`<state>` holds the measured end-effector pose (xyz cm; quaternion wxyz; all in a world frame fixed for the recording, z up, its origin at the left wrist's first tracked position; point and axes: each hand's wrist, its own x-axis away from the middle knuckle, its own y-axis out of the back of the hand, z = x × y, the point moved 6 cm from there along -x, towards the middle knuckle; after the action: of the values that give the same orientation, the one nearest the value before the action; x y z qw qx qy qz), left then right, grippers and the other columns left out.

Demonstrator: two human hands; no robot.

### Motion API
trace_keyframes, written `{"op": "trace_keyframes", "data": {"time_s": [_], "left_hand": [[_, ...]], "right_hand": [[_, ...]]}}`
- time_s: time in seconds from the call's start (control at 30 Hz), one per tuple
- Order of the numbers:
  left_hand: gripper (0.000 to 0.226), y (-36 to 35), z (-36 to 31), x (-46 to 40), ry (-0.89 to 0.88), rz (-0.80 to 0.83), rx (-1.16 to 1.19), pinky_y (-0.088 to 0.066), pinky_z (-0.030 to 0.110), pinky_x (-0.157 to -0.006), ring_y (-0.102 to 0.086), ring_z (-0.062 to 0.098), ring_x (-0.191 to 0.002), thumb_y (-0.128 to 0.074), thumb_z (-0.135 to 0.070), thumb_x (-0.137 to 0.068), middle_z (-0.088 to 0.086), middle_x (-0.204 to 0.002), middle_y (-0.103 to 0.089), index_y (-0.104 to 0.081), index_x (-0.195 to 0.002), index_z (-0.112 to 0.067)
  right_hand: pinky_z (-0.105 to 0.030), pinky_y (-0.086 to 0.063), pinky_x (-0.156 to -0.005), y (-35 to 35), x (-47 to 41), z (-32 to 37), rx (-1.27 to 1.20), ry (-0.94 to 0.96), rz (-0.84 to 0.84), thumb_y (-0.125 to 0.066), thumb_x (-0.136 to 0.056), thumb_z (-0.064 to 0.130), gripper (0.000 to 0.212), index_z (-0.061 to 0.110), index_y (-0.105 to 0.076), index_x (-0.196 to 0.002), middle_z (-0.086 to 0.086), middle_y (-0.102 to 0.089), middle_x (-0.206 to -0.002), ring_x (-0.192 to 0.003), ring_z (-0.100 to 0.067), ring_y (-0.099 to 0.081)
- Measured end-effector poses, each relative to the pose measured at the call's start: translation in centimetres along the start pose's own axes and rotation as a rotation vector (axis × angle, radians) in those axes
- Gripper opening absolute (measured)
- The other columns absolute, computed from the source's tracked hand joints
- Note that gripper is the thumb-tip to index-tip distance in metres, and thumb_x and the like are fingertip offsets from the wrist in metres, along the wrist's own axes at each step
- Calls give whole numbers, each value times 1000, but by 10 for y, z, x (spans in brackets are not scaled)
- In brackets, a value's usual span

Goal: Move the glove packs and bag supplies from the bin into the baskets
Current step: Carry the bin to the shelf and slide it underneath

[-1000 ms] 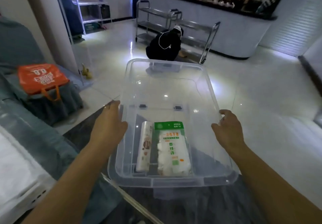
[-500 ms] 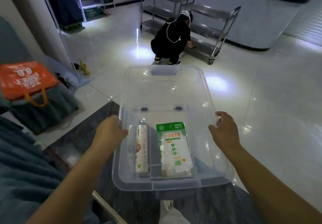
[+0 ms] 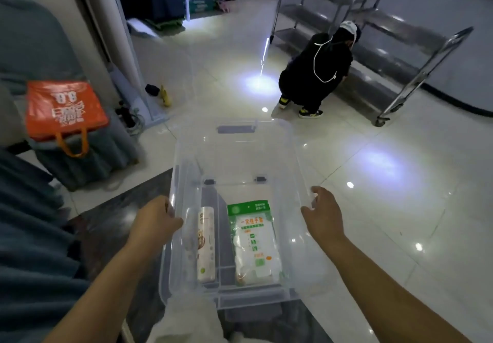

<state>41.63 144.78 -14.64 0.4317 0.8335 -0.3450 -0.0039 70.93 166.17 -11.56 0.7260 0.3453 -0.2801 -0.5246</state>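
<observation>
A: Quick, what's held?
B: Clear plastic bin, carried above the floor. Left hand grips the left rim, fingers curled over the edge, thumb side toward the camera. Right hand is on the right rim, thumb up along the wall; the other fingers wrap outside the rim (can't tell how tightly they lie).
A: Contents?
B: Two items at the near end of the bin floor. A green-and-white glove pack lies flat, right of centre. A white roll of bags lies just left of it, lengthwise, parallel to the pack; whether they touch, can't tell. The far half of the bin holds nothing else visible.
A: Surroundings?
B: Glossy white tiled floor with light glare. An orange bag sits on something draped in grey-blue cloth at left. A person in black crouches ahead by a steel trolley. Something yellow lies on the floor by the pillar base (too small to name). Pale fabric shows under the bin's near edge.
</observation>
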Motion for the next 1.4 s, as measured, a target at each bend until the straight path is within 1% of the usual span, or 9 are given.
{"op": "trace_keyframes", "data": {"time_s": [0.33, 0.47, 0.53, 0.73, 0.87, 0.97, 1.2, 1.33, 1.4], "left_hand": [[22, 12, -60, -218, -4, -19, -14, -35, 25, -44, -51, 16, -51, -72, -12, -69, 3, -59, -53, -49, -67, -15], [20, 30, -101, -318, -22, 8, -16, -40, 27, -48, -54, 19, -57, -70, -15, -69, 4, -64, -55, -51, -72, -16], [19, 37, -123, -364, -40, 4, -17, -38, 26, -49, -54, 16, -59, -70, -14, -69, 0, -67, -56, -51, -76, -16], [27, 39, -184, -481, -94, 2, -37, -35, 26, -53, -50, 9, -64, -71, -16, -69, -4, -76, -56, -52, -88, -18], [25, 29, -219, -556, -99, -1, -78, -32, 24, -51, -49, 7, -63, -72, -18, -69, -8, -73, -54, -52, -83, -17], [23, 24, -250, -615, -99, -14, -120, -35, 27, -54, -51, 13, -63, -71, -18, -68, -3, -73, -57, -51, -76, -15], [27, 30, -337, -752, -54, -79, -166, -46, 35, -67, -58, 28, -75, -71, -18, -71, 11, -84, -64, -56, -89, -4], [22, 35, -369, -818, -25, -110, -142, -42, 31, -56, -53, 21, -64, -71, -17, -71, 3, -70, -57, -51, -77, -10], [23, 37, -378, -854, -3, -116, -128, -37, 29, -52, -50, 17, -61, -71, -18, -71, -1, -67, -54, -48, -74, -13]], "right_hand": [[-26, -40, -81, -76, -215, 71, 12, 26, 43, -62, -82, 6, 49, 8, -47, -128, -15, -55, -117, -98, -25, -56], [-26, -40, -80, -93, -305, 113, -2, 0, 30, -63, -81, 6, 50, 7, -46, -128, -16, -54, -118, -98, -25, -56], [-29, -42, -81, -99, -345, 129, -18, -24, 17, -64, -81, 7, 50, 7, -47, -128, -16, -54, -117, -98, -25, -55], [-26, -41, -78, -112, -458, 151, -93, -81, -34, -67, -79, 7, 48, 8, -50, -124, -12, -55, -108, -88, -17, -50], [-25, -38, -75, -132, -547, 162, -101, -55, -25, -68, -78, 7, 47, 7, -52, -122, -8, -54, -99, -84, -18, -50], [-25, -38, -73, -149, -622, 172, -125, -32, 10, -68, -78, 6, 45, 7, -52, -120, -8, -52, -95, -82, -18, -50], [-23, -36, -71, -167, -808, 219, -164, 46, 94, -66, -79, 1, 40, 3, -53, -116, -10, -53, -96, -83, -20, -51], [-26, -38, -66, -177, -901, 256, -115, 130, 135, -65, -76, 1, 22, 7, -55, -95, -6, -53, -82, -72, -19, -51], [-29, -46, -67, -187, -943, 274, -124, 129, 161, -65, -77, 2, 29, 6, -56, -104, -10, -57, -88, -76, -22, -55]]}}
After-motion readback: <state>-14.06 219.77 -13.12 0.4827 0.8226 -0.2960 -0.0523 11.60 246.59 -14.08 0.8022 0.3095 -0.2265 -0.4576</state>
